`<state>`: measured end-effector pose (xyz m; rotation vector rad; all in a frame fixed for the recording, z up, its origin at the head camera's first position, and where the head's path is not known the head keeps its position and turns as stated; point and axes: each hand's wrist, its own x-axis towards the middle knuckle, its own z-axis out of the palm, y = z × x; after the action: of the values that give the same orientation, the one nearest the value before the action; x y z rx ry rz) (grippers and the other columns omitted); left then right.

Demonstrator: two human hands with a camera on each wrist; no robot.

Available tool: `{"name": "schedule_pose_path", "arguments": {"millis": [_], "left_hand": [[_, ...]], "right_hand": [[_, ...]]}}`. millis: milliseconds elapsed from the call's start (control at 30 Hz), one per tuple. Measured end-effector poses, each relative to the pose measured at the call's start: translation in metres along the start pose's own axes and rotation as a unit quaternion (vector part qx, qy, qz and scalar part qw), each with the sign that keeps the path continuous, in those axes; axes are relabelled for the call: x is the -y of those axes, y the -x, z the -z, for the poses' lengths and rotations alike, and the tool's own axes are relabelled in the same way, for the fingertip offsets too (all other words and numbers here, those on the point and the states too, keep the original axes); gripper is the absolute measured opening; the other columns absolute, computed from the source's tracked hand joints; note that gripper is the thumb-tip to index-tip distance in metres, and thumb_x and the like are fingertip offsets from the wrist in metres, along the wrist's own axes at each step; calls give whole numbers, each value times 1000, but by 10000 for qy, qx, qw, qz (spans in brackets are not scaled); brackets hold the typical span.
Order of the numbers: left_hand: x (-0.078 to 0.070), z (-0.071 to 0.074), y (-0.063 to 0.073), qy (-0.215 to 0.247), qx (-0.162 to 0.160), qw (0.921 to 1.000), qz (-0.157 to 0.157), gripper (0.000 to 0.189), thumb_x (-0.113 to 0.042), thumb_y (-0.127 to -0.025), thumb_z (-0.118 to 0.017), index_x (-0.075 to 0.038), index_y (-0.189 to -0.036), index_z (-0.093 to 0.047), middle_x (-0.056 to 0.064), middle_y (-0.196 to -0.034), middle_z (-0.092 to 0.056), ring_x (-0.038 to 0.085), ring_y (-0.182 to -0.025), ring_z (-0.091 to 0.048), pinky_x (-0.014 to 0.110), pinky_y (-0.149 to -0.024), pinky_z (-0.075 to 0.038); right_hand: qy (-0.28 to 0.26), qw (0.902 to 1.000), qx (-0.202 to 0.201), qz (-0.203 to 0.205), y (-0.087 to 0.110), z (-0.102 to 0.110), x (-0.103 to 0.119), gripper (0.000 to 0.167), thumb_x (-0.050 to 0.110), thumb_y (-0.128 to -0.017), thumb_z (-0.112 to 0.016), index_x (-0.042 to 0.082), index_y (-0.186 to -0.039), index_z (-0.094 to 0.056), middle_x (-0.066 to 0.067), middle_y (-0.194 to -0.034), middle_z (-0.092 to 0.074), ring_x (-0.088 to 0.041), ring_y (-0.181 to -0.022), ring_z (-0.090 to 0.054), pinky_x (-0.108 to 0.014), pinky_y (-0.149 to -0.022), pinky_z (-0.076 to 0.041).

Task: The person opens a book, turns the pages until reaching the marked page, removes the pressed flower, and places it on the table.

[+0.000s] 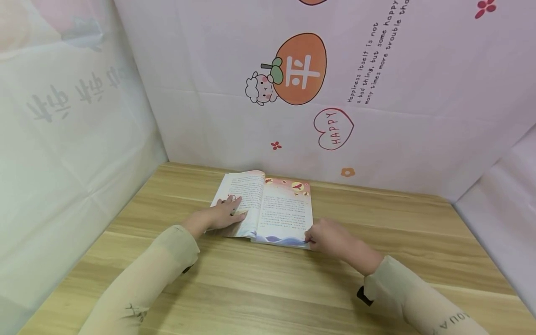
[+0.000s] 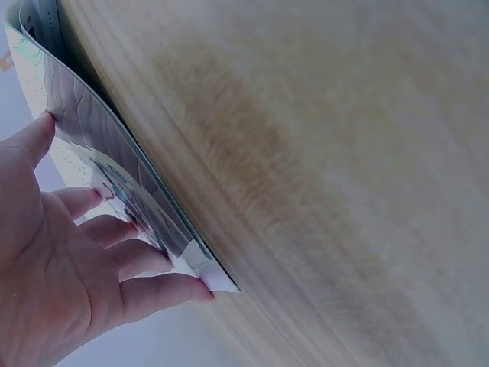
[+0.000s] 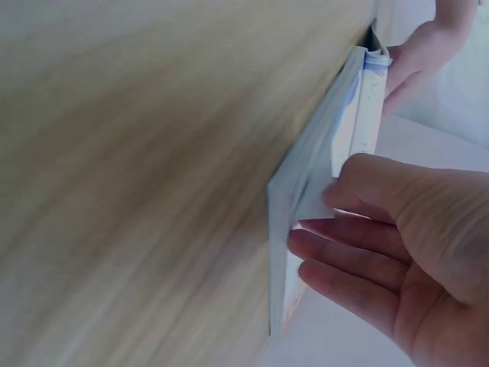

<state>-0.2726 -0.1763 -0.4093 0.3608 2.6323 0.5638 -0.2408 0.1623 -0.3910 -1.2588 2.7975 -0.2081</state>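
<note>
An open book lies on the wooden table, with printed text and coloured pictures on its pages. My left hand rests on the left page with fingers spread. In the left wrist view, the fingertips of that hand touch the page over a picture near the book's lower edge. At the lower right corner, my right hand pinches a page between thumb and forefinger. The right wrist view shows this page slightly raised off the stack, while the other fingers of the right hand lie loosely bent beside the book's edge.
The wooden table stretches out on both sides of the book and in front of it. A white cloth printed with cartoons and lettering hangs behind the table. More white cloth covers the left side.
</note>
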Motion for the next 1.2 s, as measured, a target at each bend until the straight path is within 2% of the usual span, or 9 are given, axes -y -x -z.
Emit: {"name": "schedule_pose_path", "arguments": {"millis": [100, 233, 367, 467, 533, 633, 833, 1033, 1200], "left_hand": [[0, 0, 0, 25, -2, 10000, 0, 78, -51, -109, -40, -9, -166, -7, 24, -168, 1, 54, -150, 1, 70, -117, -10], [0, -1, 1, 40, -5, 10000, -17, 77, -50, -109, -41, -9, -166, -7, 24, -169, 1, 54, -150, 1, 70, -117, -10], [0, -1, 1, 68, 4, 10000, -30, 77, -50, -109, -41, -9, -166, -7, 25, -168, 1, 55, -150, 0, 70, -117, -10], [0, -1, 1, 103, 1, 9999, -35, 77, -50, -109, -41, -9, -166, -8, 25, -168, 1, 55, -150, 1, 70, -117, -10], [0, -1, 0, 111, -5, 9999, -40, 77, -49, -109, -42, -8, -165, -8, 25, -168, 0, 55, -150, 1, 69, -117, -10], [0, -1, 0, 114, -6, 9999, -35, 77, -49, -109, -42, -8, -165, -9, 26, -168, 0, 55, -150, 1, 69, -118, -10], [-2, 1, 2, 83, -19, 10000, -30, 76, -48, -109, -42, -7, -165, -10, 26, -168, -1, 56, -150, 0, 69, -117, -10], [-1, 1, 3, 115, -19, 9999, -40, 76, -48, -109, -42, -7, -165, -9, 26, -168, 0, 56, -150, 0, 69, -118, -10], [-2, 1, 4, 144, -16, 9999, -60, 76, -47, -109, -43, -7, -165, -10, 27, -168, 0, 57, -149, 0, 68, -118, -9]], "right_hand": [[177, 9996, -229, 8, 3, -4, -1, 10, -3, -84, -77, 6, -80, -77, 5, -72, -67, -3, -58, -41, -18, -53, -38], [442, 9972, -601, 93, 6, -7, -4, 6, -2, -85, -78, 4, -84, -76, 1, -73, -69, -3, -57, -42, -19, -52, -38], [654, 9940, -880, -10, 6, -11, -9, 5, 1, -85, -81, 3, -86, -77, -4, -80, -74, -5, -62, -58, -22, -55, -49], [617, 9935, -912, -279, 7, -12, -14, 5, 3, -85, -82, 3, -89, -78, -7, -84, -76, -14, -71, -71, -27, -60, -56], [477, 9931, -974, -444, 7, -13, -16, 5, 4, -86, -82, 3, -90, -78, -7, -85, -77, -18, -74, -73, -29, -62, -58], [97, 9908, -1211, -593, 6, -14, -19, 6, 5, -87, -81, 2, -92, -79, -8, -85, -77, -15, -73, -73, -29, -63, -59], [-669, 9769, -1805, -926, 1, -12, -18, 12, 11, -91, -80, 1, -98, -79, -8, -88, -78, -13, -73, -71, -31, -65, -60], [-1510, 9637, -1648, -1460, -5, -5, -8, 35, 19, -95, -77, 4, -126, -72, -13, -116, -75, -23, -96, -75, -40, -79, -61], [-1699, 9632, -1613, -1320, -11, -5, 1, 53, 14, -93, -78, 6, -143, -61, -19, -134, -65, -29, -101, -74, -41, -79, -61]]}}
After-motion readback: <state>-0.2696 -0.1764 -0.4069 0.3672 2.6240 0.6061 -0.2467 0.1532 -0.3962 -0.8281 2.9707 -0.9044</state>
